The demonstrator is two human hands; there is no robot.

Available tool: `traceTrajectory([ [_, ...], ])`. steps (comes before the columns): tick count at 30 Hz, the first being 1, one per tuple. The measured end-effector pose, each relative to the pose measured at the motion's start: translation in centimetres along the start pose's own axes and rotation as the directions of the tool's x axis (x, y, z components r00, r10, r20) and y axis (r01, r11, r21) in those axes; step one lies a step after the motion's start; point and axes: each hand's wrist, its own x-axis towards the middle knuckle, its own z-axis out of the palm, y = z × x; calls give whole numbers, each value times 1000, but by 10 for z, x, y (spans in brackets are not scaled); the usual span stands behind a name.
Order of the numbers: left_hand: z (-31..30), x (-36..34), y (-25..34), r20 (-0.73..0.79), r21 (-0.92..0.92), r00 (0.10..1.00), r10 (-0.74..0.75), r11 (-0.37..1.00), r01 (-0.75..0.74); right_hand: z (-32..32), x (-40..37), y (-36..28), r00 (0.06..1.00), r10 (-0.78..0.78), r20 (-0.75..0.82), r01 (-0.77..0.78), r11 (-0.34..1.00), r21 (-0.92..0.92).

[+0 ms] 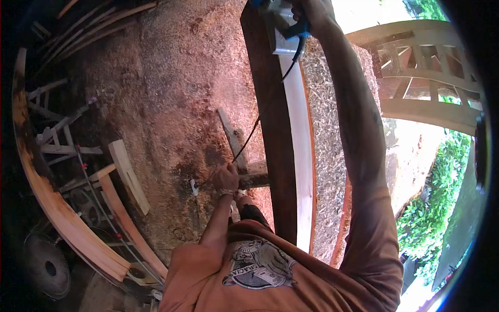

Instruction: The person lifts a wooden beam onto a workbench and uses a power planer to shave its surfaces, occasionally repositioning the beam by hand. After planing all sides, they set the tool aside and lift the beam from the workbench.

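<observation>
Near the top edge, my right hand (314, 18) is closed round the handle of a blue power saw (288, 31), whose metal base rests on a long wooden beam (275, 130). The beam has a dark face and a pale face. A black cord (254, 125) runs from the saw down across the beam. My left hand (226, 178) is closed on this cord, left of the beam. Beside that hand lies a white plug connector (194, 187) on the sawdust-covered ground.
Offcuts (231, 135) lie left of the beam, with a wooden support (253, 177) near it. Long curved boards (67, 223), a wooden rack (62, 138) and a fan (48, 266) stand at the left. A slatted wooden frame (426, 73) is at the upper right.
</observation>
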Motion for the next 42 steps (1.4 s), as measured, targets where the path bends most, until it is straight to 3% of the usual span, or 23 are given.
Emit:
traceTrajectory([
  [2,-25,-7,23,-84,27,995,59,998,-57,9,3,-10,999,-46,-24,46,999,7],
  [5,-40,-5,32,45,42,999,8,999,-10,14,28,-15,998,-64,-20,64,997,-37],
  [8,-44,-4,40,75,33,995,-61,998,59,23,57,-18,994,-69,-80,63,995,-72],
  [9,-56,-4,53,36,73,997,-70,995,67,24,67,-15,996,-73,-57,76,995,58],
  [10,-68,-9,66,-9,111,997,-81,990,81,24,75,-13,993,-96,-69,99,995,35],
  [11,-79,-17,75,-50,145,994,-96,984,102,24,78,-7,990,-116,-77,116,993,7],
  [12,-61,-25,59,-84,96,993,-77,992,85,18,71,16,959,-274,-78,247,936,-250],
  [14,-21,-5,24,-176,-17,984,5,1000,-8,0,43,20,936,-337,-106,258,858,-445],
  [15,-19,2,27,-92,-21,995,-31,999,30,-9,-5,11,930,-356,-87,295,869,-397],
  [17,-16,4,14,100,-13,987,-129,991,131,-23,-120,-16,981,-176,-78,137,922,-361],
  [18,12,7,-12,27,-16,995,-100,995,101,-32,-156,-8,943,-334,-5,310,880,-360],
  [19,45,13,-32,-57,-15,995,-77,997,76,-44,-190,8,977,-212,6,205,935,-289],
  [20,77,18,-51,-139,-11,989,-53,999,52,-42,-223,11,992,-64,-107,33,961,-274],
  [22,1,3,10,17,40,985,-170,985,169,-50,-261,15,984,128,-125,-155,960,-234],
  [23,-51,-7,52,95,79,969,-226,972,219,-50,-262,16,987,110,-114,-134,964,-231],
  [24,44,9,-19,-55,-212,989,-136,970,121,-48,-263,17,990,91,-105,-113,968,-223],
  [27,14,8,-3,67,-152,993,-100,982,110,-43,-240,23,996,39,-83,-54,980,-192],
  [31,1,0,12,-31,-220,994,-107,971,98,-32,-183,17,999,-27,-28,22,986,-165],
  [32,-1,-2,16,-72,-239,991,-110,967,90,-30,-167,16,1000,8,-8,-8,997,-75],
  [34,-15,-11,33,-146,-334,982,-117,940,63,-25,-130,21,998,-64,-8,63,991,-121],
  [36,6,-2,10,-102,-150,988,-111,984,95,-18,-102,17,1000,-8,-19,8,999,-42],
  [37,5,1,8,-81,-55,991,-109,993,105,-15,-90,11,998,-63,-4,62,992,-114],
  [42,-18,-1,22,75,42,979,-191,981,188,-8,-16,18,993,-121,16,121,993,17],
])
